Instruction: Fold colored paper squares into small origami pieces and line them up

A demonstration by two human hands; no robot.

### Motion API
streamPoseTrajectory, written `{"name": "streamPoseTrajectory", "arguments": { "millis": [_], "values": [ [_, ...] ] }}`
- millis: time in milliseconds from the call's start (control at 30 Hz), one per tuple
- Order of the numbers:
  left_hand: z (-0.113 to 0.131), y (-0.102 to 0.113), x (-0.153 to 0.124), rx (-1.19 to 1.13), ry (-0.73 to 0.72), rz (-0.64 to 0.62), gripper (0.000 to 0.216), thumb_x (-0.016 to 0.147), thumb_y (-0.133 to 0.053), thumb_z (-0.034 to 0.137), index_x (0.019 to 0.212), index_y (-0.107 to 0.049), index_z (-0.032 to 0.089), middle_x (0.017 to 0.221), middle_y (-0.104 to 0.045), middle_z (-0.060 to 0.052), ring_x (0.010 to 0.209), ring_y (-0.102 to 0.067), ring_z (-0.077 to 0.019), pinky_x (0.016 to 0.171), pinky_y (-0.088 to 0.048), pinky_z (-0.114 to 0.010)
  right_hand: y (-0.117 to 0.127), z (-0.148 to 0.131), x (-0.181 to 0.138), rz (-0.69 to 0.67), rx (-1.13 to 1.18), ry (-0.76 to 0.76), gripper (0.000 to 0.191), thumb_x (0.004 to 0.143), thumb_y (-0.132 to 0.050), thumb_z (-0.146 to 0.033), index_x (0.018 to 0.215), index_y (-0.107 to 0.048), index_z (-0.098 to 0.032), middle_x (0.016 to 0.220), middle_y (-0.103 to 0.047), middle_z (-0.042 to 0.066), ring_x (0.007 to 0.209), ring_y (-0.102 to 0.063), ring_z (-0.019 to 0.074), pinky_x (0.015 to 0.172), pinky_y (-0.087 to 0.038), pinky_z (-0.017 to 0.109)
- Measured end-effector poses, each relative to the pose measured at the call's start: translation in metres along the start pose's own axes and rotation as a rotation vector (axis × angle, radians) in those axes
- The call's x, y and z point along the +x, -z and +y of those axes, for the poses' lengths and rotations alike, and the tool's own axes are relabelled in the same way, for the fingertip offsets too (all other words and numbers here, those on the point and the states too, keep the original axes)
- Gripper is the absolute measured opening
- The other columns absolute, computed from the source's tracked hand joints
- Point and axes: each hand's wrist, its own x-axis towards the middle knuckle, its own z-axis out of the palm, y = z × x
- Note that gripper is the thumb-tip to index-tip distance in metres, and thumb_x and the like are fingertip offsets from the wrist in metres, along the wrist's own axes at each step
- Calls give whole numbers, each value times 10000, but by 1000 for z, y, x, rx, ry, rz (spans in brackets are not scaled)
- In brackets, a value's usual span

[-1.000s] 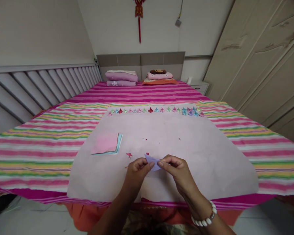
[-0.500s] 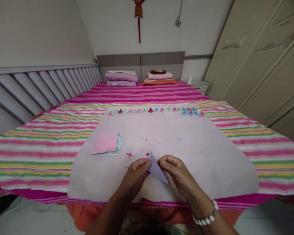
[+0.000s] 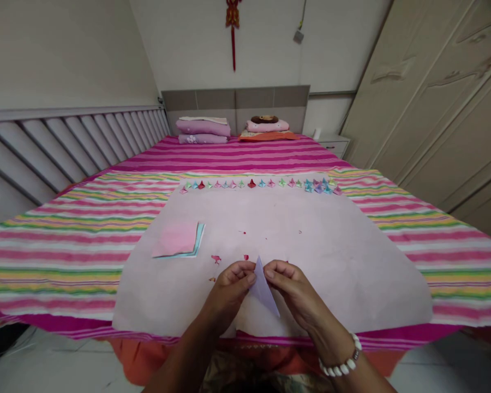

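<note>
A lavender sheet of paper (image 3: 265, 295), folded to a narrow triangle with one point upward, stands between my hands above the pale board. My left hand (image 3: 233, 286) pinches its left edge between thumb and fingers. On the other side, my right hand (image 3: 289, 284) has thumb and fingertips closed at the paper's right edge near the top. A bracelet of white beads (image 3: 339, 368) circles my right wrist. Small red scraps (image 3: 216, 259) lie just beyond my left hand.
Pink and blue paper squares (image 3: 175, 239) are stacked on the left of the pale board (image 3: 331, 256). Several small folded paper pieces (image 3: 251, 184) line its far edge. Striped bedding (image 3: 413, 229) surrounds the board, with folded bedding (image 3: 203, 131) by the headboard.
The folded lavender paper has shifted slightly right and toward me, turning a little. My left hand has moved right with it, and my right hand's fingertips have come onto its edge.
</note>
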Motion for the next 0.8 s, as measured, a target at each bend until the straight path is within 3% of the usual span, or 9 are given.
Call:
{"name": "streamPoseTrajectory", "arguments": {
  "millis": [667,800],
  "values": [
    [-6,7,4,162,-73,72,267,645,-781,328,823,-666,166,738,-642,4,671,-562,-106,667,-412,-232,5,7,2,-62,-71,10,118,644,-717,-263,731,-710,-183,618,-634,-6,585,-533,129,596,-408,252],
    [-7,6,6,337,-141,128,273,650,-764,343,842,-675,171,751,-642,-11,708,-572,-140,693,-433,-265,6,13,5,-6,-158,54,123,637,-732,-282,675,-672,-181,568,-600,-24,525,-491,114,539,-378,240]
  ]
}}
